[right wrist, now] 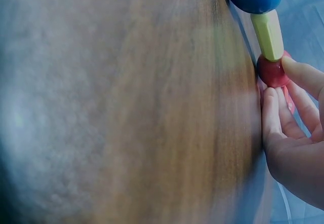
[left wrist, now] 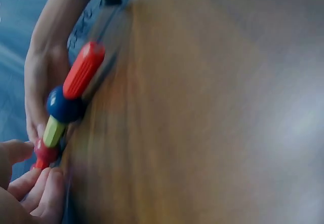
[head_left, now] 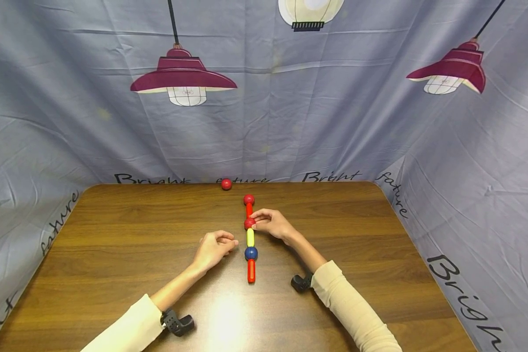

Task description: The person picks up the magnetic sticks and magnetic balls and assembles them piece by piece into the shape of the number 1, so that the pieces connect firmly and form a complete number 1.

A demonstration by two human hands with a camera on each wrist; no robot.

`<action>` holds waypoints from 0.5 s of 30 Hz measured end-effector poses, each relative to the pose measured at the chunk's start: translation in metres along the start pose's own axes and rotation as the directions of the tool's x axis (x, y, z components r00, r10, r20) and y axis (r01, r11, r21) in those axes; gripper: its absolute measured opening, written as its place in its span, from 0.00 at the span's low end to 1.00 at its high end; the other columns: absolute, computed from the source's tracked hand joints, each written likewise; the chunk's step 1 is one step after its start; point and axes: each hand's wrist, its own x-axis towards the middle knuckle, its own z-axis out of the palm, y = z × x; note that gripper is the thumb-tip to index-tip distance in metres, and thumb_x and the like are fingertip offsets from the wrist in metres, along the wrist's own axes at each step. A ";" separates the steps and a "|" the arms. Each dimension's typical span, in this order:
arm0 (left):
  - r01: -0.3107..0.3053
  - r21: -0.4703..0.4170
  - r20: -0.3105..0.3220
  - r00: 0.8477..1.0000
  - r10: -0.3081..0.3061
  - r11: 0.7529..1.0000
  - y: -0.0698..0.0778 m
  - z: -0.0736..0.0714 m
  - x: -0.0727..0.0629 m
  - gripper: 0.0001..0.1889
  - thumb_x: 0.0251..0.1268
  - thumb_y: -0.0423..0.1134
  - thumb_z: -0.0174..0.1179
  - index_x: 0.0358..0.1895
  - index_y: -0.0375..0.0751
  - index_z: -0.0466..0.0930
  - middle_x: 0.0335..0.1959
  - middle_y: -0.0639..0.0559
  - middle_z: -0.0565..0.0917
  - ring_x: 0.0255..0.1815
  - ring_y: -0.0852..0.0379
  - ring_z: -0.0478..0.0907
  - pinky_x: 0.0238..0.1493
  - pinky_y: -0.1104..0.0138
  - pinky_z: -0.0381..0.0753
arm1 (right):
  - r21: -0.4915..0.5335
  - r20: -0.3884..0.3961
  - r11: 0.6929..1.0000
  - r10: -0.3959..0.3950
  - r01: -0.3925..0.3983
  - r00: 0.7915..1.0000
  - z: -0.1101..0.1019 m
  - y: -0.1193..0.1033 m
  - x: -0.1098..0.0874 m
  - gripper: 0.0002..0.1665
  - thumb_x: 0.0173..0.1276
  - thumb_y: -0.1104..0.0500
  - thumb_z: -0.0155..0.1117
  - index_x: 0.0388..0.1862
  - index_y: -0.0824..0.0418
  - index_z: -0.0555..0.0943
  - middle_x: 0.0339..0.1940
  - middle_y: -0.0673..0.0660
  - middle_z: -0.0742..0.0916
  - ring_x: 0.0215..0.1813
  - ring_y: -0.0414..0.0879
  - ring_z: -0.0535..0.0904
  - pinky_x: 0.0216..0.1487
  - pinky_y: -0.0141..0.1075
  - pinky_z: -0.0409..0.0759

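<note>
A straight line of balls and rods lies on the wooden table. From far to near it runs red ball [head_left: 248,199], red rod [head_left: 249,210], middle red ball [head_left: 249,223], yellow rod [head_left: 250,237], blue ball [head_left: 251,253] and a ribbed red rod [head_left: 251,271]. My right hand [head_left: 274,225] pinches the middle red ball between thumb and fingers, also seen in the right wrist view. Left of the yellow rod, my left hand [head_left: 213,250] hovers with loosely bent fingers and nothing in them.
A loose red ball [head_left: 226,184] sits at the table's far edge, left of the line. Behind the wooden table [head_left: 136,234] hangs a grey-blue curtain [head_left: 246,122] printed with lamps and lettering. Each wrist wears a black camera.
</note>
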 end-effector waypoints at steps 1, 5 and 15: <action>-0.012 0.010 -0.021 1.000 0.012 1.000 0.000 -0.002 0.005 0.11 0.60 0.33 0.69 0.42 0.29 0.85 0.30 0.45 0.88 0.30 0.50 0.86 0.28 0.66 0.84 | -0.003 -0.001 1.000 -0.003 0.003 1.000 0.000 0.000 0.000 0.18 0.64 0.71 0.69 0.53 0.72 0.80 0.42 0.59 0.87 0.45 0.46 0.84 0.49 0.34 0.82; -0.066 0.048 -0.095 0.993 0.070 0.997 0.000 -0.010 0.025 0.15 0.61 0.34 0.70 0.49 0.30 0.84 0.38 0.43 0.88 0.38 0.48 0.87 0.36 0.61 0.85 | -0.011 -0.006 1.000 -0.011 0.011 1.000 0.000 0.000 -0.001 0.18 0.64 0.70 0.69 0.53 0.72 0.81 0.43 0.59 0.87 0.45 0.46 0.84 0.49 0.35 0.82; -0.080 0.052 -0.230 0.969 0.090 0.995 -0.005 -0.018 0.076 0.20 0.65 0.37 0.67 0.58 0.32 0.80 0.55 0.39 0.83 0.53 0.43 0.82 0.56 0.52 0.80 | -0.009 0.000 1.000 -0.007 0.007 1.000 0.000 0.001 0.000 0.19 0.63 0.70 0.70 0.53 0.71 0.81 0.43 0.59 0.87 0.45 0.45 0.84 0.49 0.34 0.81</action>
